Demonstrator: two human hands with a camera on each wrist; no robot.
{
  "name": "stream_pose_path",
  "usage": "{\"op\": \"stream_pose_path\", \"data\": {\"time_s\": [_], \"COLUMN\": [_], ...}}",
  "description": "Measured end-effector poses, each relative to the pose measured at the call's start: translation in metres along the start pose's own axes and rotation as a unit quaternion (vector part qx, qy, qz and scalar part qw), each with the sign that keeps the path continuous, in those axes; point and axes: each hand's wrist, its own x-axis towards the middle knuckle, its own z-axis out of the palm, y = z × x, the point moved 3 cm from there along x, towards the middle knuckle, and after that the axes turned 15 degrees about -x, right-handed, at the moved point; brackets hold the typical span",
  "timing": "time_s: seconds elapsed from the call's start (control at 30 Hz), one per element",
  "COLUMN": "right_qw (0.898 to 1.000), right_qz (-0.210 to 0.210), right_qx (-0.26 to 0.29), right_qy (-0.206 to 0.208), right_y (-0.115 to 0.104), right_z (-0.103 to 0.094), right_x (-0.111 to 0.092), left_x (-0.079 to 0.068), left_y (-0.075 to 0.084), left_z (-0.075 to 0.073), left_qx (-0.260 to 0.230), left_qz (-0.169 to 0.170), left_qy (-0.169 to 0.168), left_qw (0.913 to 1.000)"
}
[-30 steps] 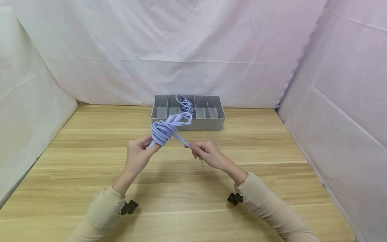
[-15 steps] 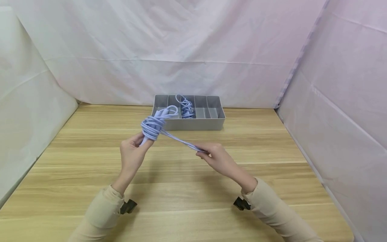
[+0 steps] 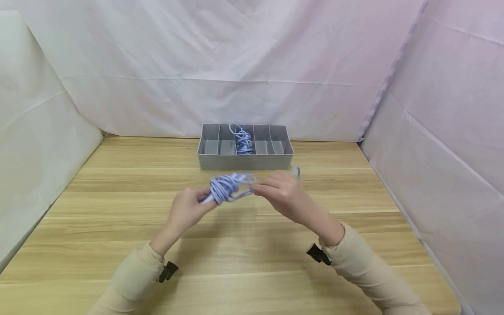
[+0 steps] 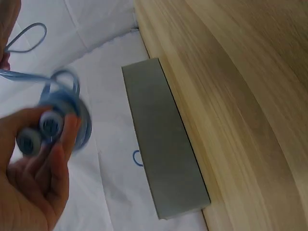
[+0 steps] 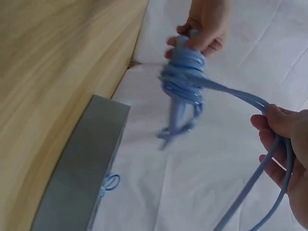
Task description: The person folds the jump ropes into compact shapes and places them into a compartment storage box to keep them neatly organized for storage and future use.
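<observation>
A light blue jump rope point(image 3: 223, 188) is bundled, its cord wound several times around its two handles. My left hand point(image 3: 188, 211) grips the handles at their lower ends; in the left wrist view two round handle ends point(image 4: 50, 123) poke out between thumb and fingers. To the right, my right hand point(image 3: 286, 196) pinches the doubled cord running off the bundle. Past that pinch, a loose loop of cord point(image 5: 248, 185) hangs in the right wrist view. Both hands are held above the table, in front of the grey box.
A grey divided box point(image 3: 246, 162) stands at the back of the wooden table point(image 3: 130, 183). One of its middle compartments holds another bundled blue rope point(image 3: 244, 142). White cloth point(image 3: 236, 100) hangs behind and on both sides.
The left hand with the bundle first moved left, then came back right and lower. The right hand drew the cord out rightward, then lifted; its wrist has turned and the hands are closer together.
</observation>
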Motion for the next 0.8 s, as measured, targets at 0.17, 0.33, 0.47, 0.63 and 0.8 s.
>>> {"op": "stream_pose_path", "data": {"time_s": [0.17, 0.33, 0.47, 0.63, 0.8], "right_qw": [0.998, 0.990, 0.982, 0.947, 0.889], "right_qz": [-0.015, -0.010, -0.006, 0.049, 0.136], "right_qx": [0.055, 0.136, 0.186, 0.307, 0.427], "right_qy": [-0.018, -0.031, -0.043, -0.079, -0.095], "right_y": [0.008, 0.012, 0.013, 0.016, 0.018], "right_z": [0.002, 0.009, 0.015, 0.028, 0.045], "right_x": [0.013, 0.013, 0.012, 0.008, -0.005], "left_x": [-0.009, -0.014, -0.017, -0.020, -0.024], "left_y": [0.016, 0.028, 0.031, 0.032, 0.032], "left_z": [0.014, 0.015, 0.015, 0.018, 0.020], "left_qx": [0.033, 0.032, 0.004, -0.108, -0.240], "left_qz": [0.069, 0.107, 0.099, 0.094, 0.103], "left_qy": [-0.172, -0.220, -0.259, -0.303, -0.320], "left_qw": [0.9821, 0.9690, 0.9608, 0.9424, 0.9108]}}
